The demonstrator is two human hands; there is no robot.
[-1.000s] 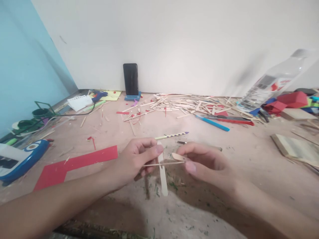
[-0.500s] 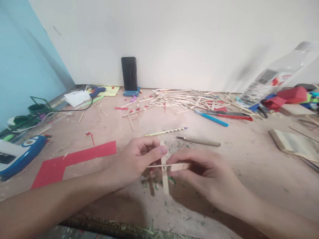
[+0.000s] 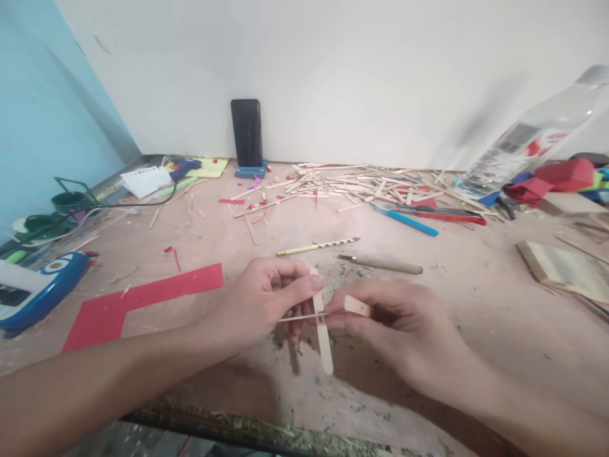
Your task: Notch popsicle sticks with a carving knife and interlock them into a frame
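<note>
My left hand [image 3: 280, 292] pinches the upper part of a flat wooden craft stick [image 3: 325, 349], which points down toward me above the tabletop. A thin wooden strip [image 3: 299, 317] crosses this stick near its middle. On the right, my right hand [image 3: 394, 317] has its thumb and forefinger closed on the strip's end beside the crossing. A short, round-ended wooden piece [image 3: 356, 306] juts out between the fingers of that hand; its far end is hidden. Whether the strip is fixed to the stick, I cannot tell.
Beyond my hands lie a pencil [image 3: 318, 247] and a wooden-handled craft knife [image 3: 380, 264]. Red paper [image 3: 176, 285] is at left, near a blue-and-white device [image 3: 52, 285]. Loose sticks [image 3: 342, 187], a phone [image 3: 246, 133] and a tilted bottle [image 3: 528, 139] stand or lie along the wall.
The craft stick has shifted slightly right and tilted more. My right fingers have moved in their grip, and the round-ended piece now sits higher and farther right.
</note>
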